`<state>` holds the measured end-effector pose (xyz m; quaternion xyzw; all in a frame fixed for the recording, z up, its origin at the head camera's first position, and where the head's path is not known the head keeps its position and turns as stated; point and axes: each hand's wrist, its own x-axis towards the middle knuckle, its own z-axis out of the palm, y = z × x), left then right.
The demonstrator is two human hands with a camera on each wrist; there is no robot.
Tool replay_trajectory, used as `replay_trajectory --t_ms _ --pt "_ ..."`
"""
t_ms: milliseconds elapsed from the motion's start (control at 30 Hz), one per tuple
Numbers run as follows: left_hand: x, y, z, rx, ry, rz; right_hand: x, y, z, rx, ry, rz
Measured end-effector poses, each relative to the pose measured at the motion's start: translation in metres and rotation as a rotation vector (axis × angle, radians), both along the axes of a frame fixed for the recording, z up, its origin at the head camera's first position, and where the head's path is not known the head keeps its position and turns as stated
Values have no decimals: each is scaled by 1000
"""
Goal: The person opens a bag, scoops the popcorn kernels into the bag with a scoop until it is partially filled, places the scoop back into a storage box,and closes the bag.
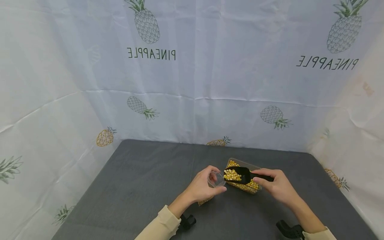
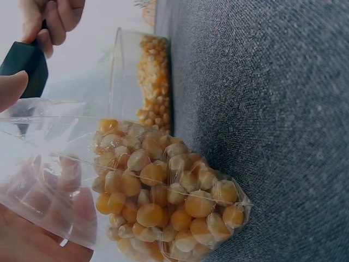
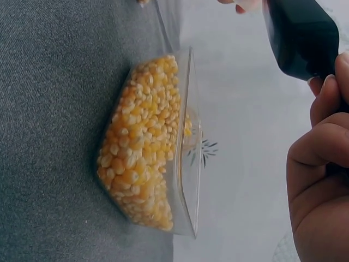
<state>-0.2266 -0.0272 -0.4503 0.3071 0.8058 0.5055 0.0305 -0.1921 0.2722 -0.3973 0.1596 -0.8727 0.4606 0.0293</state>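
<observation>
My left hand (image 1: pixel 198 188) holds a clear plastic bag (image 2: pixel 163 199) near its mouth, thumb and fingers curled around it. Corn kernels fill the bag's lower part, which hangs close to the grey tabletop in the left wrist view. My right hand (image 1: pixel 279 185) grips the handle of a black scoop (image 1: pixel 246 176). Yellow kernels (image 1: pixel 232 175) lie in the scoop, whose tip is right beside the bag's opening. Under the scoop stands a clear rectangular container (image 3: pixel 188 174) with many corn kernels (image 3: pixel 142 136) in it.
The dark grey table (image 1: pixel 144 186) carries the container right of centre. White curtains (image 1: pixel 192 73) printed with pineapples stand behind the table and along both sides. Black wrist straps (image 1: pixel 289 230) show at the forearms.
</observation>
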Motion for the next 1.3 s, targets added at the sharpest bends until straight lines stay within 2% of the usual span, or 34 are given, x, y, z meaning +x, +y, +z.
replay_trajectory --t_ms 133,500,1000,1300 --pt "0 0 0 -3 4 5 0 -5 2 60 33 2" --pt "1 1 1 -8 -19 12 -4 -12 4 76 40 45" --pt "1 1 2 -46 -14 29 -12 -22 12 97 31 114" --pt "0 1 1 -22 -22 16 -14 -28 15 119 55 156"
